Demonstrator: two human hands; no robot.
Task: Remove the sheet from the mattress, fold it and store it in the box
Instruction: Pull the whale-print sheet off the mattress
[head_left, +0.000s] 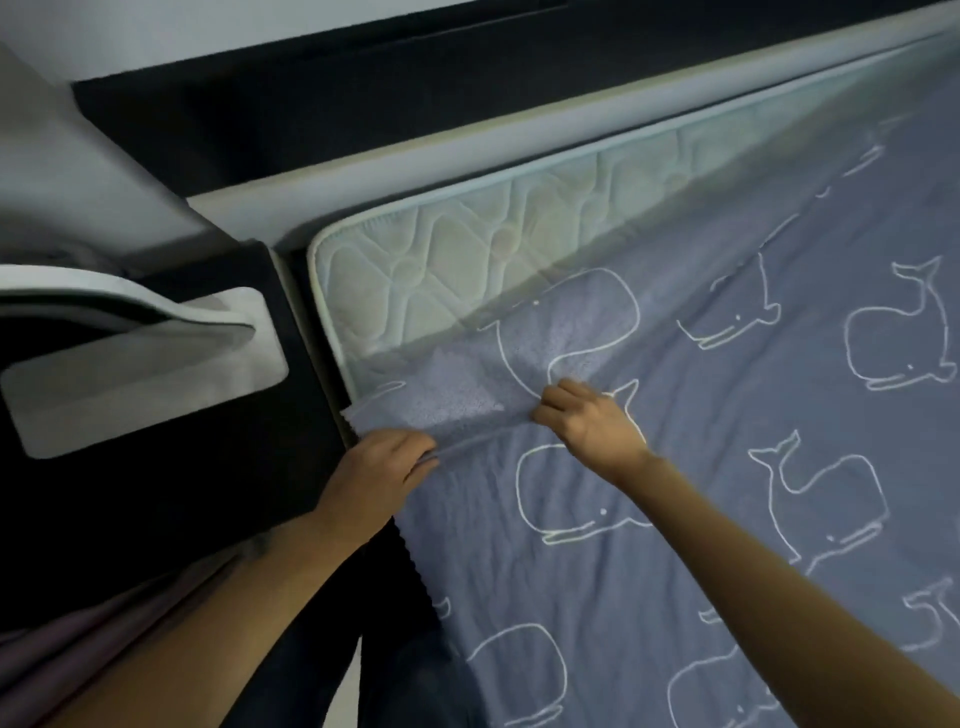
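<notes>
Head view. Blue sheet (753, 415) with white whale outlines, spread across most of the mattress (441, 270). Off the mattress at the corner toward the upper left of the picture and turned back on itself there, paler underside up. Quilted, off-white mattress bare at that corner and in a strip along the far edge. Rest of the sheet flat, lightly creased, left edge hanging over the side of the bed below the left hand.

Left hand (379, 467) at the left edge of the bed, fingers curled over a raised ridge of the sheet, gripping it. Right hand (587, 421) a little to the right on the same ridge, fingers and thumb pinching the cloth beside a whale outline. Both clamped on the sheet, near each other, not touching. Bare forearms entering from the lower edge.

Beyond the mattress: pale bed frame rail (467, 161), then a dark band (363, 88) below a light wall. Left of the bed: dark surface (156, 493) carrying a pale recessed shape (145, 374), nature not determinable. Left side of the picture soft with blur.
</notes>
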